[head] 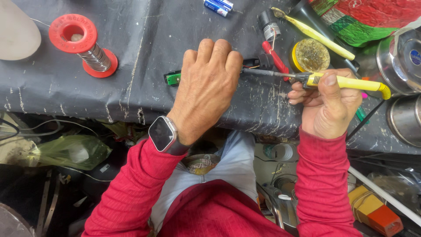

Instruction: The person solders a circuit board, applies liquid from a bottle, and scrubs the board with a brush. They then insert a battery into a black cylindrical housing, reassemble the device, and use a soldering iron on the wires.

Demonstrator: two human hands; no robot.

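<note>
Yellow soldering iron [342, 82] | right hand [326, 105] | lies level, tip pointing left

1 soldering iron [346, 82], 1 solder spool [83, 44], 2 batteries [218, 5], 2 steel pots [401, 61]

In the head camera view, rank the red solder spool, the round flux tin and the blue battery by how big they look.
Largest to smallest:
1. red solder spool
2. round flux tin
3. blue battery, cut off by the top edge, so only partly seen
</note>
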